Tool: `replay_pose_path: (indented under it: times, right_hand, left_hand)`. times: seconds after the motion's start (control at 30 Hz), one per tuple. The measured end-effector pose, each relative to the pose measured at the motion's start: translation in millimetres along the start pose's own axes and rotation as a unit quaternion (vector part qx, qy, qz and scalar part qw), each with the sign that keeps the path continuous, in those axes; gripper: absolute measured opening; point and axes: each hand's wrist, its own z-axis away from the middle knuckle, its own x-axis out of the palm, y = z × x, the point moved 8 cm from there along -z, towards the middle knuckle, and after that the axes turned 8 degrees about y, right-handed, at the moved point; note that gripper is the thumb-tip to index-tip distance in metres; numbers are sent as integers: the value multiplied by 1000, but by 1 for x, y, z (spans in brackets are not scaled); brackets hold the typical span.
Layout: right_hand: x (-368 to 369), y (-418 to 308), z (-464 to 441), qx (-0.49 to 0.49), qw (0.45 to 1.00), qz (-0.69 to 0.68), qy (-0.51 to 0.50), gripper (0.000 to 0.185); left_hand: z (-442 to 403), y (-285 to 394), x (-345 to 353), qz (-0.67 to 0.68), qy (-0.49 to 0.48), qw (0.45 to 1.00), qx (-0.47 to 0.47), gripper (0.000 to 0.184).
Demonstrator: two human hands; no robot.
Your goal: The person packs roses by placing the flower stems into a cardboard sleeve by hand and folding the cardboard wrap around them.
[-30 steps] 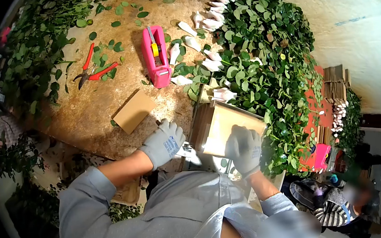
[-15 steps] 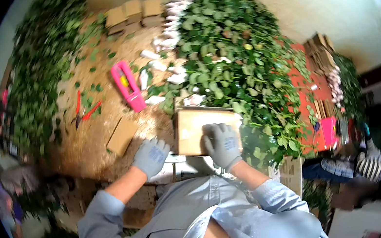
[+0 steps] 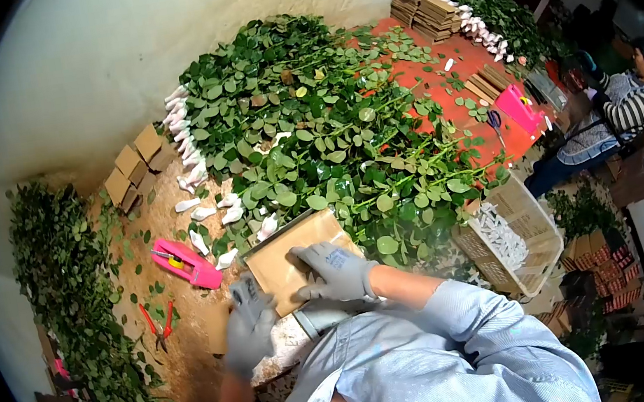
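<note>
My right hand (image 3: 335,271), in a grey work glove, lies with spread fingers on a brown cardboard sheet (image 3: 273,264). The sheet rests in a shallow dark-edged tray (image 3: 281,230) at the table's front edge. Just left of the tray is my gloved left hand (image 3: 248,328), fingers stretched out and slightly blurred. It overlaps the edge of a small cardboard piece (image 3: 218,326); whether it grips it is unclear. Farther left lie a pink tape dispenser (image 3: 188,264) and red-handled pruning shears (image 3: 160,325). Several white-wrapped flower heads (image 3: 205,212) lie beyond the tray.
A big heap of leafy stems (image 3: 302,121) covers the table's back; another pile (image 3: 74,296) lies left. Folded cardboard (image 3: 135,166) stands by the wall. To the right are a red table (image 3: 424,73), a crate (image 3: 544,263) of white pieces, and a seated person (image 3: 628,101).
My view has swung to the right, bringing the crate into sight. My left hand has shifted over the small cardboard piece's edge; my right hand stays on the sheet in the tray.
</note>
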Motion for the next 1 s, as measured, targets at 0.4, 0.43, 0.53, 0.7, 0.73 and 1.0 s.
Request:
replay_pose_path:
  times: [0.4, 0.43, 0.53, 0.7, 0.73, 1.0]
  right_hand:
    - [9, 9, 6, 61, 988, -94, 102, 81]
    - [1, 11, 7, 61, 988, -98, 106, 81]
    - [-28, 34, 7, 169, 981, -87, -45, 50]
    - [-95, 66, 19, 150, 943, 271, -121, 38]
    - [-111, 83, 29, 167, 950, 232, -126, 39]
    - [-122, 96, 42, 214, 915, 250, -232, 45]
  left_hand:
    - [-45, 22, 81, -97, -99, 986, 90, 62]
    - [-41, 24, 86, -129, -131, 978, 103, 65]
    - [-23, 22, 103, -317, -196, 909, 187, 75]
    - [-10, 21, 112, -361, -151, 881, 266, 74]
    - [-10, 23, 113, -355, -141, 888, 256, 72]
    - [-12, 22, 111, -362, -131, 895, 225, 71]
